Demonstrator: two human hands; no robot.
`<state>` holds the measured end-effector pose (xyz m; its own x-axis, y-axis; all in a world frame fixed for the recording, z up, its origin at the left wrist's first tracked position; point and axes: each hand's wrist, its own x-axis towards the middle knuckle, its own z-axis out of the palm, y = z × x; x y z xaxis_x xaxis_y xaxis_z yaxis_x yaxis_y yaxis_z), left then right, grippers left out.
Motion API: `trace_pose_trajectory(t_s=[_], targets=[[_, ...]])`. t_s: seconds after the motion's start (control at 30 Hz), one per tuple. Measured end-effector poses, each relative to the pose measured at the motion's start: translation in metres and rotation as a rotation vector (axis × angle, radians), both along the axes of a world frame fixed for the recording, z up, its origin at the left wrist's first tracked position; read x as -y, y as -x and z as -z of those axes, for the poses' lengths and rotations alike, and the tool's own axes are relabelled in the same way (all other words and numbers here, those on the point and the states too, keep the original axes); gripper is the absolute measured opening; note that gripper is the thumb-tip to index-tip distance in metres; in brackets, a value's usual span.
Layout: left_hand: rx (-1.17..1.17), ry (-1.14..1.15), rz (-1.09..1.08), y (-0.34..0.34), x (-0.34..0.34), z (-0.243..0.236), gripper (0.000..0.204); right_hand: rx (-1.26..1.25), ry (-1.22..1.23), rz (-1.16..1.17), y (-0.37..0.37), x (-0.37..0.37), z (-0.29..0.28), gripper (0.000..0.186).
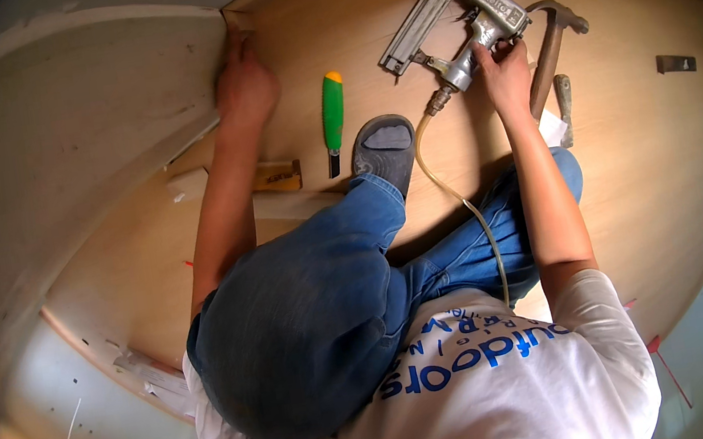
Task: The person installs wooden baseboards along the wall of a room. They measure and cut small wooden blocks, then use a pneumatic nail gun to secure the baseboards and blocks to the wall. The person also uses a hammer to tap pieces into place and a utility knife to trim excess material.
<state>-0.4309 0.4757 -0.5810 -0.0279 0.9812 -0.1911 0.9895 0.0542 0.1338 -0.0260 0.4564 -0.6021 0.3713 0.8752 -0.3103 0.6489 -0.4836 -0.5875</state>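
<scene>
A silver pneumatic nail gun lies at a slant on the wooden board at the upper right, its magazine toward the upper left. My right hand is closed on its handle near the air fitting. A clear yellowish hose runs from the fitting down across my leg. At the upper left, my left hand reaches to the far end of the upright panel, fingers bent by its edge. What its fingertips hold, if anything, is hidden. Beside my right wrist lies a claw hammer.
A green-handled cutter lies between my arms, near my sandalled foot. Right of the hammer is a chisel-like tool. Further right sits a small dark block. Wood offcuts lie by my left forearm. The large board spreads underneath.
</scene>
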Motion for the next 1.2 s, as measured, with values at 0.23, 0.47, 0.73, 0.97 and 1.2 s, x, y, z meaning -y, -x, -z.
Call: trace_pose_trajectory(t_s=[0.23, 0.47, 0.73, 0.97, 1.2], targets=[[0.036, 0.019, -0.013, -0.001, -0.001, -0.007, 0.052, -0.270, -0.141, 0.166, 0.016, -0.001, 0.025, 0.072], [0.100, 0.062, -0.046, 0.000, -0.002, -0.006, 0.039, -0.926, -0.051, 0.381, -0.005, -0.002, 0.068, 0.043], [0.186, -0.036, -0.028, 0.004, 0.001, -0.009, 0.030, -1.361, 0.001, 0.221, 0.070, -0.024, 0.007, 0.030], [0.243, -0.007, -0.060, 0.007, -0.007, -0.008, 0.023, -1.480, 0.214, -0.102, 0.165, -0.063, 0.027, 0.033], [0.247, 0.000, -0.038, 0.008, -0.005, -0.007, 0.009, -1.491, 0.231, -0.187, 0.178, -0.066, 0.031, 0.034]])
